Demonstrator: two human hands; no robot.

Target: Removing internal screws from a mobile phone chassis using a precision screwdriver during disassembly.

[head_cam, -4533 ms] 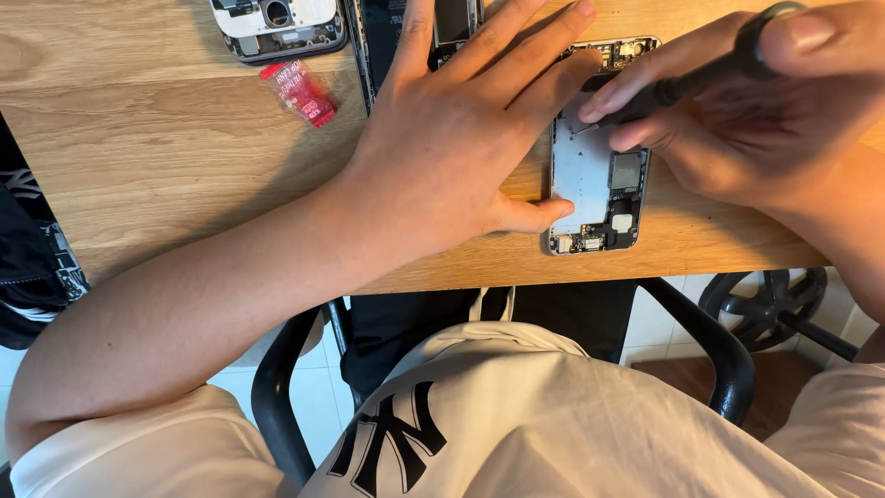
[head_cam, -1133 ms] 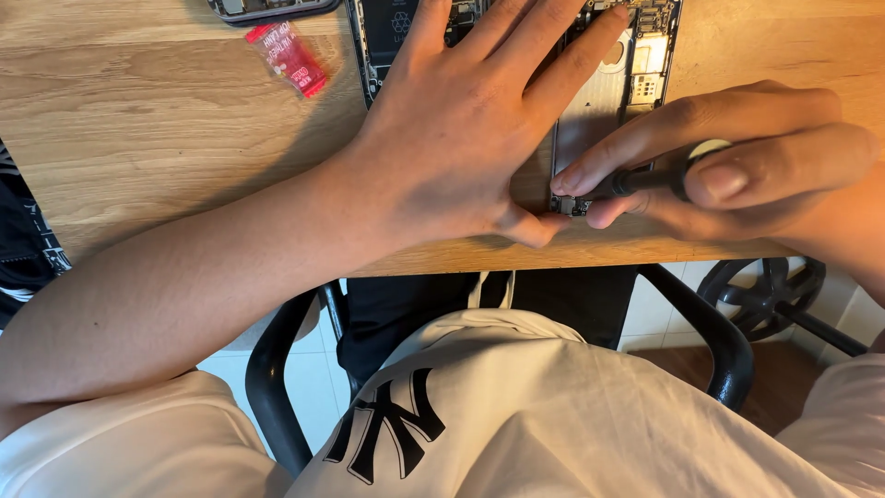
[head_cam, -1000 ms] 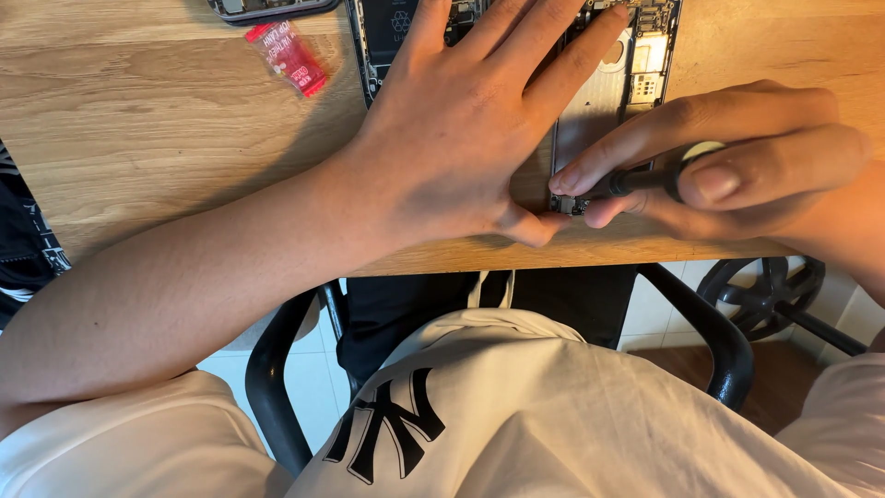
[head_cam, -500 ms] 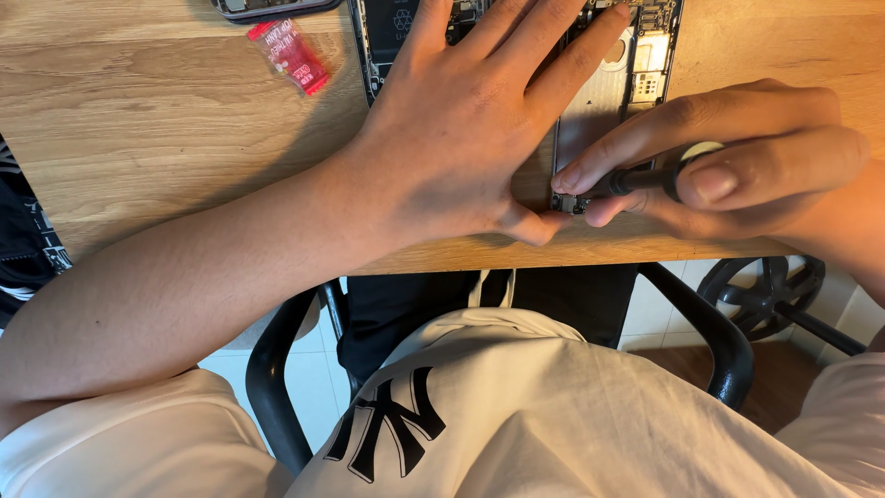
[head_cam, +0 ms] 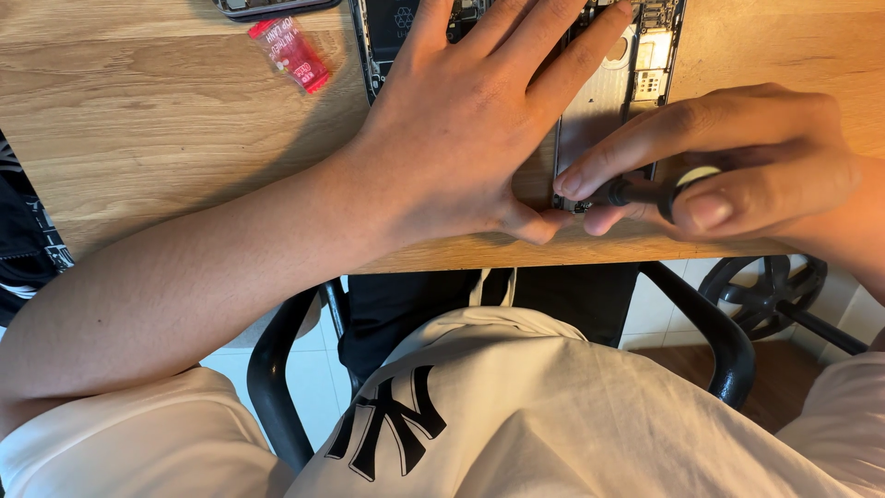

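An opened phone body (head_cam: 616, 88) with bare circuit parts lies on the wooden table (head_cam: 147, 138) near its front edge. My left hand (head_cam: 470, 120) lies flat on it with the fingers spread, the thumb pressed at the phone's lower end. My right hand (head_cam: 728, 166) grips a small black screwdriver (head_cam: 645, 192), held level, with its tip at the phone's bottom edge next to my left thumb. Much of the phone is hidden under my left hand.
A small red packet (head_cam: 290, 53) lies at the back left of the table. The edge of another opened device (head_cam: 267, 5) shows at the top. Below the table are a black chair's armrests (head_cam: 710, 332), a tiled floor and my white shirt.
Since 4.5 s ago the phone sits farther from the table's front edge and my right hand has come down to its bottom edge. Over the last second both hands hold almost still.
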